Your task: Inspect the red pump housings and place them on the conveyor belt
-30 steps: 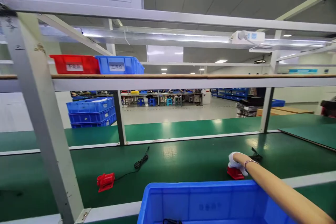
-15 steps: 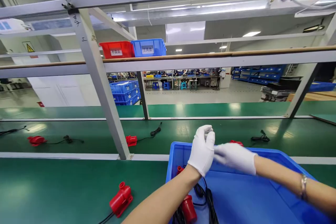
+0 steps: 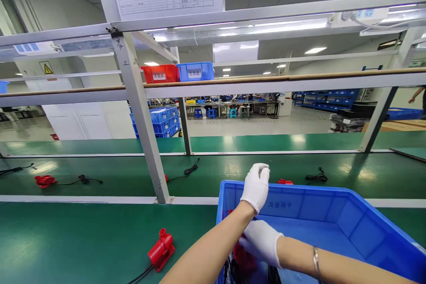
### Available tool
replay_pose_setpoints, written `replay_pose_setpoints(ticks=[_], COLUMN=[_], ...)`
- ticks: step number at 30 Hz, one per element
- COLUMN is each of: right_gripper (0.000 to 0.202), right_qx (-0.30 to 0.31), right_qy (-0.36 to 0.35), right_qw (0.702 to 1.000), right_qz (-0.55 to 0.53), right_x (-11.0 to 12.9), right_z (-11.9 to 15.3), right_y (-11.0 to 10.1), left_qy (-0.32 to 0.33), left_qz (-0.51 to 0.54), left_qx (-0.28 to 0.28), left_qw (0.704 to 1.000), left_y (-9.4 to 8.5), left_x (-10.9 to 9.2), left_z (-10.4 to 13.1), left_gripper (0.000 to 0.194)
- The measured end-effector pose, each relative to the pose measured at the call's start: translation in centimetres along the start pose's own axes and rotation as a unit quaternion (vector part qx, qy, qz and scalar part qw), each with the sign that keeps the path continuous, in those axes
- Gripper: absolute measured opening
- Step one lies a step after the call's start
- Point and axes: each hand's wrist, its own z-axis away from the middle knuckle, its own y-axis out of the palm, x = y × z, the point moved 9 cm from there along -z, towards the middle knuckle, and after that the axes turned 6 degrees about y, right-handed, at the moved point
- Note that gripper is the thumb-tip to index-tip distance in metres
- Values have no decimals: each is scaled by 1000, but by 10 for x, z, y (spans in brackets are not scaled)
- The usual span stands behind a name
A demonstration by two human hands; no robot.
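Observation:
My left hand (image 3: 256, 187), in a white glove, is raised over the far left rim of the blue bin (image 3: 319, 191), its fingers curled together; whatever is in them is hidden. Lower down, inside the bin's left part, my right hand (image 3: 262, 242), also gloved, reaches onto a red pump (image 3: 244, 259), its fingers partly hidden beneath the left forearm. Black cables (image 3: 273, 274) lie beside that pump. Left of the bin, another red pump (image 3: 161, 249) with a black cable rests on the green bench (image 3: 83, 239).
Behind a white rail, the green belt (image 3: 116, 177) carries a red pump (image 3: 45, 181) and coiled cables (image 3: 317, 176). A metal post (image 3: 143, 128) rises left of the bin. A red box (image 3: 160, 73) and a small blue box (image 3: 195, 71) sit on the shelf above.
My right hand has moved down and left from beside my left hand into the bin, onto the pump. The pump beyond the bin has shifted left, and the view has tilted slightly upward.

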Motion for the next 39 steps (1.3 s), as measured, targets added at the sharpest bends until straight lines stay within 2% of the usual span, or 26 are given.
replay_pose_setpoints(ticks=[3, 5, 7, 10, 12, 13, 15, 18, 22, 24, 28, 32, 36, 39], right_gripper=[17, 19, 23, 24, 24, 25, 30, 44, 56, 54, 49, 47, 34, 39], right_qx=[6, -14, -53, -138, -193, -209, -240, -260, -157, -139, -203, -292, -376, -388], right_qy=[14, 40, 71, 126, 151, 154, 151, 153, 153, 159, 159, 114, 74, 34], right_qw=[1000, 999, 996, 981, 965, 960, 949, 933, 948, 953, 958, 949, 923, 919], right_qz=[-3, -3, -13, -62, -95, -107, -138, -198, -229, -215, -128, -29, 35, 60], right_x=[-37, -60, -77, -94, -100, -100, -101, -103, -97, -95, -89, -73, -54, -44], right_z=[20, 35, 50, 76, 94, 101, 112, 120, 114, 115, 124, 131, 140, 147], right_y=[-33, -71, -119, -189, -220, -228, -234, -223, -189, -182, -191, -204, -220, -227], left_qy=[-19, -42, -70, -104, -122, -127, -128, -119, -108, -102, -74, -29, 18, 38], left_qz=[9, 23, 50, 130, 196, 225, 276, 356, 385, 383, 384, 332, 260, 222], left_qx=[16, 33, 68, 176, 268, 306, 348, 326, 273, 264, 259, 251, 282, 321], left_qw=[1000, 998, 994, 970, 935, 916, 887, 868, 875, 879, 883, 909, 923, 920], left_y=[4, 10, 20, 49, 71, 79, 89, 89, 82, 81, 81, 76, 70, 67], left_x=[6, 10, 12, 5, -8, -16, -30, -43, -46, -47, -51, -54, -64, -75], left_z=[1, 5, 12, 30, 45, 53, 63, 64, 62, 63, 63, 60, 60, 60], left_gripper=[24, 26, 32, 48, 57, 61, 61, 54, 51, 52, 57, 64, 59, 58])
